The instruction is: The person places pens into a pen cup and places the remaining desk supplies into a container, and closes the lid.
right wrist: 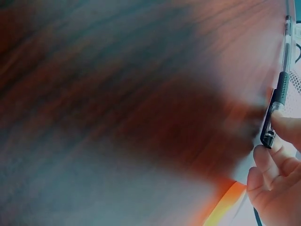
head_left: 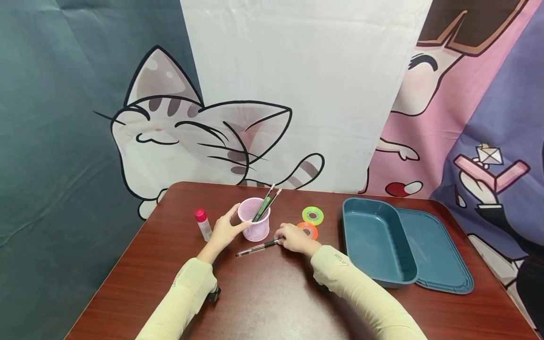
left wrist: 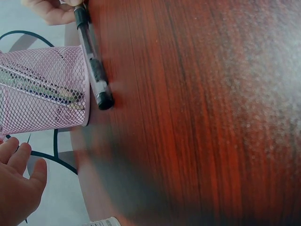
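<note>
Only the head view shows the blue tray (head_left: 374, 245); only the right-wrist view, the clip (right wrist: 268, 121) on the pen (head_left: 257, 248) pinched in the right hand (head_left: 293, 237). The left hand (head_left: 223, 232) holds the pink mesh cup (head_left: 256, 232) near its rim. Clear-barrelled, black-gripped, the pen sits before the cup, on or just above the counter (head_left: 255, 302).

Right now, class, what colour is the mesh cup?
The mesh cup is pale pink, best seen in the left wrist view.
</note>
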`<act>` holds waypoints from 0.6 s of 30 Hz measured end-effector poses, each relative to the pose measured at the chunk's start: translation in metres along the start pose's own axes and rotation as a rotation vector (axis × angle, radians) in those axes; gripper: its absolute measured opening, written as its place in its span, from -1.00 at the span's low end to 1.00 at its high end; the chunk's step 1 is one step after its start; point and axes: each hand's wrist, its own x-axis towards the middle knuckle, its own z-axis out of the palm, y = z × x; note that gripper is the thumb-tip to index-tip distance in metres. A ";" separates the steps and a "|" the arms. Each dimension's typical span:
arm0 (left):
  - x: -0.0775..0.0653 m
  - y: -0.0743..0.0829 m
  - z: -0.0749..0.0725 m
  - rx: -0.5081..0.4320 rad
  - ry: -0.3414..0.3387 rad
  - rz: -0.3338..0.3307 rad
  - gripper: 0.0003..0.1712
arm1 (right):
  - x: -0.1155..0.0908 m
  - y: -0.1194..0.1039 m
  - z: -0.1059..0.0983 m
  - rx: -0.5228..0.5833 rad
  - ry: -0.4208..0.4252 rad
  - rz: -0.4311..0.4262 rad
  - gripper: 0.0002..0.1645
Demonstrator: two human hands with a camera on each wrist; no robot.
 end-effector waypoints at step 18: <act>-0.002 0.003 0.000 0.003 0.031 0.063 -0.18 | -0.015 0.006 -0.054 0.183 0.009 -0.045 -0.93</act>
